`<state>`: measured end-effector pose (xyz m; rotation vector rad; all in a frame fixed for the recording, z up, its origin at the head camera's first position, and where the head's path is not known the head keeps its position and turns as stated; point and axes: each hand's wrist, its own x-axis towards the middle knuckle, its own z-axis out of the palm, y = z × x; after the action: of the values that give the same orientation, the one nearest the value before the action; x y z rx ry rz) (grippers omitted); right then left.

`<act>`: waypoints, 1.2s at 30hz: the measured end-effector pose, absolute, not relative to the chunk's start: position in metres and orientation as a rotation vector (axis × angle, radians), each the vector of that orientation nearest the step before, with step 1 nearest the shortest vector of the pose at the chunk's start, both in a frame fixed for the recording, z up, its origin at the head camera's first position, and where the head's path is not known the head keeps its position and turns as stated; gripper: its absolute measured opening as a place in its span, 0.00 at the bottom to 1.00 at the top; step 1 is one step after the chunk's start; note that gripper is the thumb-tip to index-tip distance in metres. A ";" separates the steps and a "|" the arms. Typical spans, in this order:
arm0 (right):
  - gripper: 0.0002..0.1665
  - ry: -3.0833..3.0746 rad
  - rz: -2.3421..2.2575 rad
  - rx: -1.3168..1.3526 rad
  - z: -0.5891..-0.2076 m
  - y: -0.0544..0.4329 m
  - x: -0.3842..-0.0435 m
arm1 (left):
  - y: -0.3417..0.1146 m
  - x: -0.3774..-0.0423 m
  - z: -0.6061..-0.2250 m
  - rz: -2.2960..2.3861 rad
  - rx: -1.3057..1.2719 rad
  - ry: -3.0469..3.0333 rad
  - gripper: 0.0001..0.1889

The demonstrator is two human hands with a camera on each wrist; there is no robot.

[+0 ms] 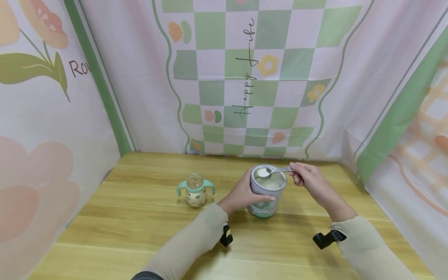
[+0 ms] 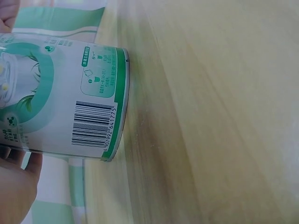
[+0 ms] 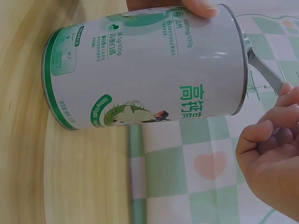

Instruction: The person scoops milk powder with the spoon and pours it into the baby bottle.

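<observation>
A white and green milk powder can stands open-topped on the table, pale powder inside. My left hand grips its side, thumb across the front and fingers behind. Its printed barcode side fills the left of the left wrist view, the can appearing sideways there. With thumb and fingers my right hand pinches the handle of a metal spoon. White powder lies heaped in the spoon's bowl, held over the can's mouth. In the right wrist view the rim hides that bowl; the spoon handle shows.
Left of the can stands a clear baby bottle with two mint-green handles and no lid on top. The wooden table ends at a checkered curtain behind. Dark wrist camera mounts sit on both sleeves.
</observation>
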<state>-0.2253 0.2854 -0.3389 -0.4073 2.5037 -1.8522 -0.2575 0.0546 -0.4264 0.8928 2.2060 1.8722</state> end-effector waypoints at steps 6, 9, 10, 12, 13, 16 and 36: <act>0.22 2.477 -1.870 -0.443 -0.336 0.282 -0.224 | 0.054 -0.259 -0.426 1.892 0.951 2.192 0.50; 0.22 2.469 -1.881 -0.453 -0.335 0.281 -0.224 | 0.050 -0.257 -0.423 1.865 0.901 2.219 0.54; 0.22 2.470 -1.881 -0.454 -0.335 0.281 -0.224 | 0.049 -0.256 -0.421 1.849 0.875 2.234 0.55; 0.22 2.474 -1.878 -0.453 -0.334 0.280 -0.224 | 0.044 -0.254 -0.418 1.804 0.827 2.270 0.58; 0.22 2.476 -1.876 -0.453 -0.334 0.280 -0.224 | 0.042 -0.253 -0.416 1.784 0.808 2.286 0.59; 0.22 2.476 -1.871 -0.459 -0.333 0.278 -0.224 | 0.034 -0.252 -0.411 1.742 0.814 2.314 0.61; 0.27 2.464 -1.877 -0.496 -0.328 0.261 -0.226 | -0.036 -0.254 -0.371 1.523 0.941 2.690 0.52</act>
<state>-0.2258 0.2614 -0.3278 -0.4962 2.4636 -1.8772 -0.2536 -0.0363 -0.3708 0.9414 2.6903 1.5235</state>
